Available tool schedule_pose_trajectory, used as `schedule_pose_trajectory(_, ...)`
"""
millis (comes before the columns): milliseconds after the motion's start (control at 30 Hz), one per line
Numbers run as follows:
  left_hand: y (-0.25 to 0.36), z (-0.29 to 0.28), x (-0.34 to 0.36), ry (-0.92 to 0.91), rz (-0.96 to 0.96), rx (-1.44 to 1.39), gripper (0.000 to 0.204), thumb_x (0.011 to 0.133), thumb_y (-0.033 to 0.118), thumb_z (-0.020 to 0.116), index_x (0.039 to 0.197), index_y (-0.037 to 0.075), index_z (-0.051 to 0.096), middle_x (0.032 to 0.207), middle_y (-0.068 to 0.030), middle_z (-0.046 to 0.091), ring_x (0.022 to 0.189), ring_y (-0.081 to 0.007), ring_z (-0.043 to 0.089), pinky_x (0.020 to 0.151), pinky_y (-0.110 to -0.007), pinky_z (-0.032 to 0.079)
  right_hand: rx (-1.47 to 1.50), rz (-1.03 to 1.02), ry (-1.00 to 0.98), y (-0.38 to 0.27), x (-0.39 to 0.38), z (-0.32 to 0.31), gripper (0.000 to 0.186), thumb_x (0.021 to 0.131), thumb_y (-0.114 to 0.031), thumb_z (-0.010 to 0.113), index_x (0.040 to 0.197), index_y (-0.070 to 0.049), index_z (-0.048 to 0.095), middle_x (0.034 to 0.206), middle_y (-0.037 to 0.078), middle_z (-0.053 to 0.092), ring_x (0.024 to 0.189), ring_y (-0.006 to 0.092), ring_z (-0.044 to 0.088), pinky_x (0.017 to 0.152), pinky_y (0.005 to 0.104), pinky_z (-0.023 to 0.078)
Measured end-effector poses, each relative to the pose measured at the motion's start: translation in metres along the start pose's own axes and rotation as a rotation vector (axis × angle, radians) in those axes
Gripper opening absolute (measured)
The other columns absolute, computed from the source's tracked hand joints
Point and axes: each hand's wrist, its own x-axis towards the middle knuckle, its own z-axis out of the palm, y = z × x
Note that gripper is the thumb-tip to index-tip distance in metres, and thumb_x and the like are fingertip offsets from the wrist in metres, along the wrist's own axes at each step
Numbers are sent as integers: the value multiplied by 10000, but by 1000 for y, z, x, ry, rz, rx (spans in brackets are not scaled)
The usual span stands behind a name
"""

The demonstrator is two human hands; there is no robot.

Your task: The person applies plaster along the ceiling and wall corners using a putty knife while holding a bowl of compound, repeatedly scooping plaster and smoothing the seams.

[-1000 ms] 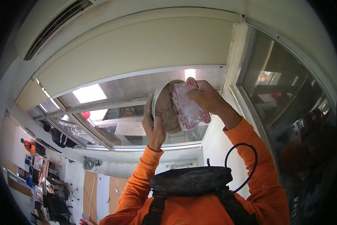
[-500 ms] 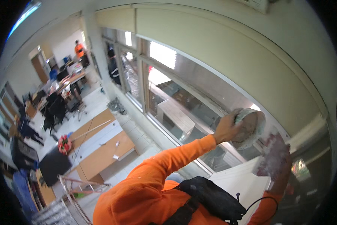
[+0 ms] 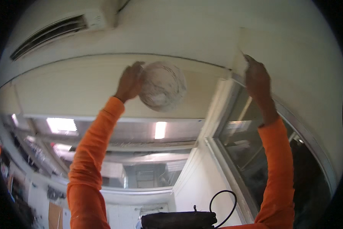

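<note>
My left hand (image 3: 130, 81) grips the rim of a round bowl (image 3: 163, 87) smeared with whitish plaster, raised in front of the cream panel above the window. At upper right, my right hand (image 3: 258, 81) is closed around a thin-bladed tool, a putty knife (image 3: 248, 58) by its look. Its blade shows nearly edge-on against the pale wall (image 3: 285, 49), close to the upper corner of the door frame. Whether the blade touches the wall, I cannot tell.
An air conditioner (image 3: 57, 32) hangs at upper left. Beneath the cream panel (image 3: 72, 86) runs a glazed window (image 3: 148, 168). A metal-framed glass door or window (image 3: 251, 152) stands at right. A black bag (image 3: 179, 220) with a looped cable is at my chest.
My view has swung from the room and window up to the wall. Both arms are now raised and spread apart, the bowl at left and the tool up by the wall at right.
</note>
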Motion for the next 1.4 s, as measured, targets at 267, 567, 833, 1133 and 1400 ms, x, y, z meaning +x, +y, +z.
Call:
schedule_pose_trajectory(267,-55,8,156,88,94,375,238,911,139,530,1100,38,634,1495,-202,358,1406,-401,287,1078,-595,298,-751,-109,-131,109,64,130,443,944,-238,506,1338,-38,521,1344,113,550,1200,309,531,989,493,415)
schedule_pose_trajectory(567,-51,28,187,-76,-72,368,239,980,160,447,1090,38,620,1589,-184,165,1462,-425,125,1135,-633,191,-717,-146,-6,202,146,222,560,980,-397,435,1469,-132,375,1531,151,328,1437,389,214,1108,719,22)
schedule_pose_trajectory(833,-41,26,186,19,2,225,192,961,155,473,1025,32,605,1571,-218,201,1441,-460,177,1126,-650,194,-892,-90,49,248,184,237,540,965,-359,446,1434,-94,419,1487,168,369,1397,451,251,1035,796,70)
schedule_pose_trajectory(1133,-43,27,177,232,129,284,179,948,159,497,1003,40,619,1543,-220,268,1423,-466,227,1116,-641,233,-1123,46,-583,126,213,182,192,854,-159,619,923,-25,739,1076,171,660,935,370,646,853,592,455)
schedule_pose_trajectory(1400,-44,35,189,39,-65,28,467,987,297,334,1052,-38,653,1588,-151,196,1481,-355,92,1194,-528,73,-1360,-40,-362,136,175,199,319,904,-199,563,1153,-25,660,1219,181,602,1147,380,535,954,551,388)
